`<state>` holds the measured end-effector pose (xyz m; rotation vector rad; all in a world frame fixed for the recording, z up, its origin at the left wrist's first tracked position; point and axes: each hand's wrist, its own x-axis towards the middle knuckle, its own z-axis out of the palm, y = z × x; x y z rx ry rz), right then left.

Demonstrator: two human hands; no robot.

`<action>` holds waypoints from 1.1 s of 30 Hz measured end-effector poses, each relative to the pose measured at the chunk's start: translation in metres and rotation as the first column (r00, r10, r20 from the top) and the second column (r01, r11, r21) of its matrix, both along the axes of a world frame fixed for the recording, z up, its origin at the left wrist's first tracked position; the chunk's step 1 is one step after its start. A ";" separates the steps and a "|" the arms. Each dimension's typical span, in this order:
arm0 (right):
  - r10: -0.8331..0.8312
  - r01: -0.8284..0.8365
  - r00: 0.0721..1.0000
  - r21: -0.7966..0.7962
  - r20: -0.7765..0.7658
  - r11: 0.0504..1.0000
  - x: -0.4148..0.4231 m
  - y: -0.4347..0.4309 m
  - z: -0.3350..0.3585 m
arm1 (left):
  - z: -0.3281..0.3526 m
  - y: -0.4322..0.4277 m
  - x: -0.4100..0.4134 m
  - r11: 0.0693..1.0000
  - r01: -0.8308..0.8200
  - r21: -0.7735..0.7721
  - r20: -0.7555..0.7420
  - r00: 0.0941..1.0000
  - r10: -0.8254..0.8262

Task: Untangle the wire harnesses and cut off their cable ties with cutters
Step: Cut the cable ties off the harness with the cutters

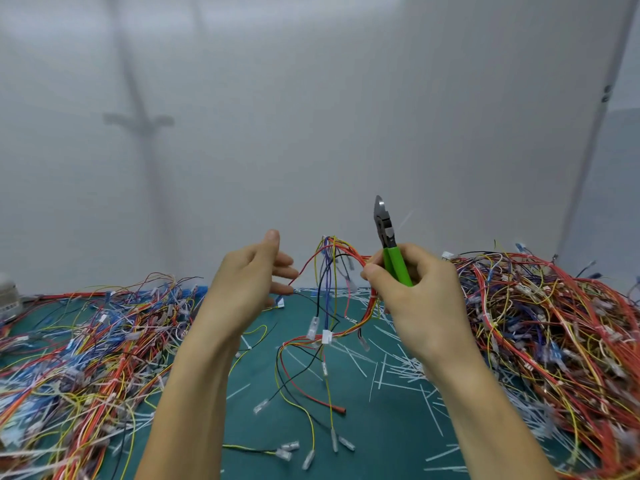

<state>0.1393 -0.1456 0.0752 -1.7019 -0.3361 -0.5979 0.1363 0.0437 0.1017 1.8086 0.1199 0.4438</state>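
My right hand grips green-handled cutters, jaws pointing up, and the same hand pinches a wire harness of red, yellow, blue and black wires. The harness arches up between my hands and hangs down to the green mat, ending in white connectors. My left hand is held up to the left of the harness with fingers spread and straight; the fingertips are near a red wire, and contact is unclear.
A large tangled pile of harnesses covers the left of the green mat. A bigger pile fills the right. Several cut white cable ties lie scattered on the mat. A grey wall stands behind.
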 end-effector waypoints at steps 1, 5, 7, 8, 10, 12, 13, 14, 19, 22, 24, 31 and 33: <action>0.006 -0.006 1.000 0.002 0.008 1.000 0.000 0.000 0.000 | -0.002 -0.001 0.001 0.999 0.009 0.038 -0.021 1.000 -0.008; 0.010 -0.009 0.999 -0.032 0.044 0.999 -0.002 0.005 0.001 | -0.008 -0.011 0.008 0.981 0.022 0.195 -0.015 1.000 -0.020; 0.010 -0.009 0.999 -0.037 0.049 0.999 -0.003 0.008 0.001 | -0.010 -0.016 0.008 0.964 0.010 0.267 -0.012 1.000 -0.007; 0.017 -0.016 0.999 -0.035 0.049 0.999 -0.004 0.009 0.001 | -0.010 -0.018 0.008 0.966 0.012 0.259 -0.009 1.000 -0.010; 0.040 -0.039 0.998 -0.017 0.047 0.999 -0.004 0.012 0.001 | -0.011 -0.020 0.006 0.987 0.074 0.143 -0.014 0.997 -0.073; 0.062 -0.063 0.997 0.011 0.049 0.998 -0.006 0.015 0.001 | -0.012 -0.021 0.004 0.976 0.219 0.013 -0.017 0.976 -0.219; 0.071 -0.073 0.996 0.024 0.053 0.997 -0.007 0.017 0.000 | -0.012 -0.021 0.005 0.959 0.284 -0.027 -0.012 0.959 -0.284; 0.077 -0.079 0.996 0.039 0.053 0.996 -0.008 0.018 0.000 | -0.013 -0.021 0.006 0.941 0.334 -0.053 0.000 0.942 -0.335; 0.079 -0.081 0.997 0.088 0.020 0.993 -0.009 0.024 -0.003 | -0.015 -0.023 0.012 0.873 0.433 -0.225 0.110 0.902 -0.418; 0.031 -0.030 0.999 0.067 -0.008 0.997 -0.009 0.025 -0.005 | -0.016 -0.019 0.011 0.875 0.441 -0.201 0.150 0.896 -0.418; -0.023 0.025 0.999 0.042 -0.026 0.999 -0.007 0.024 -0.007 | -0.015 -0.020 0.008 0.867 0.455 -0.205 0.191 0.887 -0.421; 0.001 0.005 0.997 0.080 -0.080 0.997 -0.006 0.019 -0.006 | -0.012 -0.024 0.004 0.935 0.345 -0.078 0.247 0.916 -0.317; 0.020 -0.016 0.998 0.060 -0.065 0.998 -0.008 0.020 -0.004 | -0.011 -0.021 0.002 0.935 0.349 -0.061 0.238 0.915 -0.326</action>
